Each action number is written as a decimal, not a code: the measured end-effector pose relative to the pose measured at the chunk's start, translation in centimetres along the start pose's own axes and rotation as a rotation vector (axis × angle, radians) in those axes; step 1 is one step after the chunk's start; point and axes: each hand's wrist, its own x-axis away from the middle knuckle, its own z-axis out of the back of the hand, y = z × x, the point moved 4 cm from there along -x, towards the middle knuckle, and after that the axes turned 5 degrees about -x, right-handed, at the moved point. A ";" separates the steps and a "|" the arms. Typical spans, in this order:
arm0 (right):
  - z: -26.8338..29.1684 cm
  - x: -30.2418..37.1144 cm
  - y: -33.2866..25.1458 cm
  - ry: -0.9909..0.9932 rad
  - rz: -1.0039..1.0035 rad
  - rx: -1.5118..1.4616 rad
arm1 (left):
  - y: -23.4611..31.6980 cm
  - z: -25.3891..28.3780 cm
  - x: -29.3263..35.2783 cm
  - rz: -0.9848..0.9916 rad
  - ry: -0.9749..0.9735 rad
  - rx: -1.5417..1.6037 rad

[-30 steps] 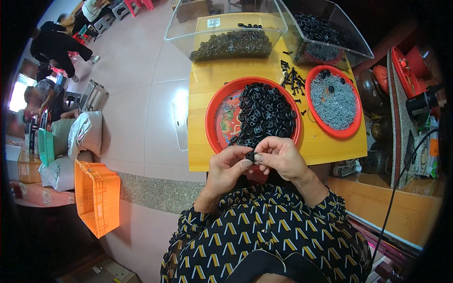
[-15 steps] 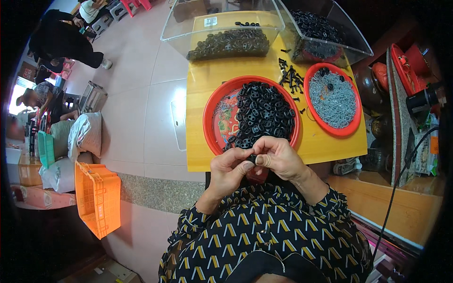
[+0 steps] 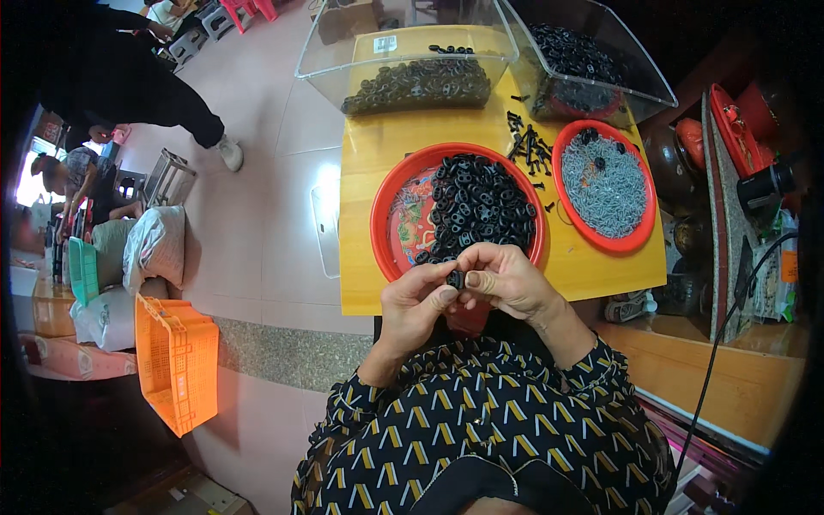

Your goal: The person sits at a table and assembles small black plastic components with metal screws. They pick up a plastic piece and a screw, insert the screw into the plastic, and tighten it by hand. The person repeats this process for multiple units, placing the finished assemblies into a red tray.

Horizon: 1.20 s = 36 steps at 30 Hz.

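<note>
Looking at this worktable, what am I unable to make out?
All in the head view:
Small black part: fine detail too small, partly covered by the left hand and right hand.
Red tray of black pieces: near rim partly hidden behind the hands.
Left clear box: far end cut off by the upper edge.
Silver pieces: too small to tell their exact shape.

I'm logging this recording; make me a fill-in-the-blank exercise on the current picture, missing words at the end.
1. The left hand and right hand hold a small part whose colour is ____.
2. The smaller red tray, heaped with silver pieces, is to the ____ of the larger red tray.
3. Both trays rest on a table coloured ____.
4. The orange crate is on the ____ side of that table.

Missing words: black; right; yellow; left.
</note>
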 end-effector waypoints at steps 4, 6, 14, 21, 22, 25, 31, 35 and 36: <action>0.0 0.5 -0.2 0.050 -0.007 0.052 | -0.2 0.1 0.3 0.035 0.024 -0.005; -0.2 0.7 -0.5 0.078 -0.010 0.198 | -0.3 -0.1 0.3 0.043 0.037 -0.063; -0.8 0.5 -9.3 0.206 0.214 0.494 | 3.7 0.1 0.1 -0.022 0.019 0.044; 4.1 2.3 -22.6 0.504 0.736 0.576 | 17.9 -5.2 -0.8 -0.367 -0.765 0.720; 3.1 2.2 -21.3 0.515 0.707 0.704 | 19.1 -5.2 -0.3 -0.413 -0.796 0.755; 3.5 3.3 -16.3 0.544 0.482 1.151 | 21.3 -5.5 0.2 -0.512 -0.870 0.891; 6.8 7.3 -9.4 0.625 0.467 1.715 | 22.5 -6.7 0.1 -0.589 -0.885 1.033; 8.4 8.0 -7.1 0.673 0.413 1.767 | 22.5 -6.8 0.3 -0.616 -0.880 1.048; 8.8 8.2 -6.8 0.713 0.384 1.776 | 22.2 -6.9 0.0 -0.611 -0.887 1.062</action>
